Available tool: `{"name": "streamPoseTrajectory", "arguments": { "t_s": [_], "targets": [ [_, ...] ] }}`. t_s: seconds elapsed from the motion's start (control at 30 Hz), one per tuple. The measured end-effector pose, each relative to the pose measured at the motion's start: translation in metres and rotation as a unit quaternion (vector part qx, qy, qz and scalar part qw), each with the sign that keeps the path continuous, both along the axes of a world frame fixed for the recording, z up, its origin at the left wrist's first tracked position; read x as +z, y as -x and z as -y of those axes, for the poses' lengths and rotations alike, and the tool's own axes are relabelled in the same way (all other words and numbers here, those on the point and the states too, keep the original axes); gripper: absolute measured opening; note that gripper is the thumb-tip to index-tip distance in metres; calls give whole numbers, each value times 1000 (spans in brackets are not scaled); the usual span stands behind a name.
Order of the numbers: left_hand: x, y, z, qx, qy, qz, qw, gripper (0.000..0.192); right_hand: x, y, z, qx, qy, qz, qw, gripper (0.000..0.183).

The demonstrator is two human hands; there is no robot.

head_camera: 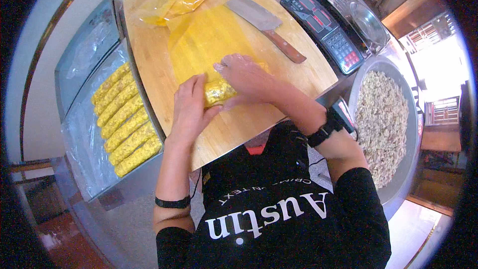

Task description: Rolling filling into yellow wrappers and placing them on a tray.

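A short yellow roll with mottled filling lies across the wooden board in front of me. My left hand holds its left end, thumb along the near side. Over the right part of the roll, my right hand curls its fingers and hides that end. A thin yellow wrapper sheet stretches flat from the roll towards the far side of the board. At its far end lies crumpled clear plastic with more yellow sheet.
A cleaver lies at the board's right, its wooden handle towards me. Beyond stands a digital scale. At right, a large basin holds pale chopped filling. Several finished yellow rolls lie on a plastic-lined metal tray at left.
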State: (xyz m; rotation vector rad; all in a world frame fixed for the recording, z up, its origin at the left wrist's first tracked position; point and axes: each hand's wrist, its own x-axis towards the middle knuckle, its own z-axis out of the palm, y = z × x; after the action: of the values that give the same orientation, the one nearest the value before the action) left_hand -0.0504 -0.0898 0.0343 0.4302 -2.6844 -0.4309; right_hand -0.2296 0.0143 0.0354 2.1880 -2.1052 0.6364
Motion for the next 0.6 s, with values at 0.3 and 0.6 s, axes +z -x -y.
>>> {"name": "streamPoseTrajectory", "arguments": {
  "t_s": [0.3, 0.6],
  "targets": [
    [3, -26, 3, 44, -22, 40, 998, 75, 9, -8, 6, 0, -98, -48, 994, 66],
    [28, -82, -1, 172, -195, 35, 965, 42, 21, -11, -4, -37, -146, -28, 988, 57]
  ]
}}
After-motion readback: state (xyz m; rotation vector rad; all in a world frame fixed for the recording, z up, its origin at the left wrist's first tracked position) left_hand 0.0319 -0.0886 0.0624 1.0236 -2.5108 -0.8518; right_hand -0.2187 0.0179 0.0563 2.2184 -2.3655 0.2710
